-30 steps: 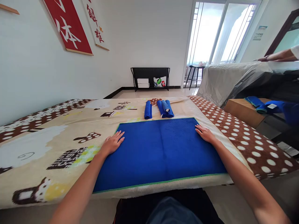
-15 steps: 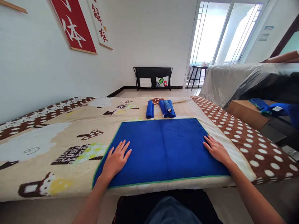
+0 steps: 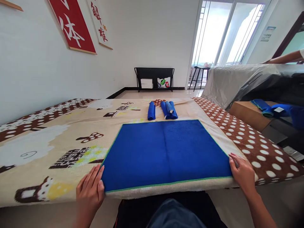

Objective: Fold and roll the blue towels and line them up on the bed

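1. One blue cloth (image 3: 163, 155) lies flat between the two grips; it looks light, soft and limp, probably easiest to take by its green-edged near corners.
2. The left grip (image 3: 91, 186) is at its near left corner, the right grip (image 3: 242, 172) at its near right; whether either pinches the edge, I cannot tell.
3. Beyond both grips: one blue roll (image 3: 151, 111) alone, plus a bunch (image 3: 166, 111) of apparently three.
4. Under the cloth: one patterned blanket (image 3: 66, 136).
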`<state>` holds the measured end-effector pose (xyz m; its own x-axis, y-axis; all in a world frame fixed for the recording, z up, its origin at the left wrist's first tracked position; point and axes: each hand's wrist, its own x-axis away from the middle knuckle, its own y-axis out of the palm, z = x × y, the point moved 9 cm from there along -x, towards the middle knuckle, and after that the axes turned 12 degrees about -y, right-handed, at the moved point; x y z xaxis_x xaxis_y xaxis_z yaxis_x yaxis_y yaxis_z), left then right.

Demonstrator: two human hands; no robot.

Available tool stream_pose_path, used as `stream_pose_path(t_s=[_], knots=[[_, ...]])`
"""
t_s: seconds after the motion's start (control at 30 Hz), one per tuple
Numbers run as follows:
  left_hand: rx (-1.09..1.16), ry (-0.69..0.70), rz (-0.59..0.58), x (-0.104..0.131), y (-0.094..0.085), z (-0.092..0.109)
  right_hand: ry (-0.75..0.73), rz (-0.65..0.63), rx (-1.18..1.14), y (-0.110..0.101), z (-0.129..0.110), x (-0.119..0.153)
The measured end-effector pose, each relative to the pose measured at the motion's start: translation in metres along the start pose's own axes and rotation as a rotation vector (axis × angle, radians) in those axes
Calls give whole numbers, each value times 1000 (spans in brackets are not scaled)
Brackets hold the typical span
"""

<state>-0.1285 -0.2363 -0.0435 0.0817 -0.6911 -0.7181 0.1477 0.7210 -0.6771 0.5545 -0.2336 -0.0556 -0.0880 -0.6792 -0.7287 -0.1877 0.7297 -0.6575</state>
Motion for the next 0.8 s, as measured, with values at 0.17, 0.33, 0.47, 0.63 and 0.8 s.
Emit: stream_pose_path(t_s=[0.17,0.33,0.47,0.63,0.8], knots=[[-5,-164,-99,-9,-12,1,-90,56,-6,-20,-72,3],[180,15,-446,-64,20,109,-324,-85,-393,1,-204,-1],[160,135,-836,-130,105,227,-488,-390,-571,25,-295,-9],[127,43,-846,-209,209,281,-433,-555,-745,46,-331,24],[87,15,-773,-234,263,282,-187,-645,-1248,61,-316,92]])
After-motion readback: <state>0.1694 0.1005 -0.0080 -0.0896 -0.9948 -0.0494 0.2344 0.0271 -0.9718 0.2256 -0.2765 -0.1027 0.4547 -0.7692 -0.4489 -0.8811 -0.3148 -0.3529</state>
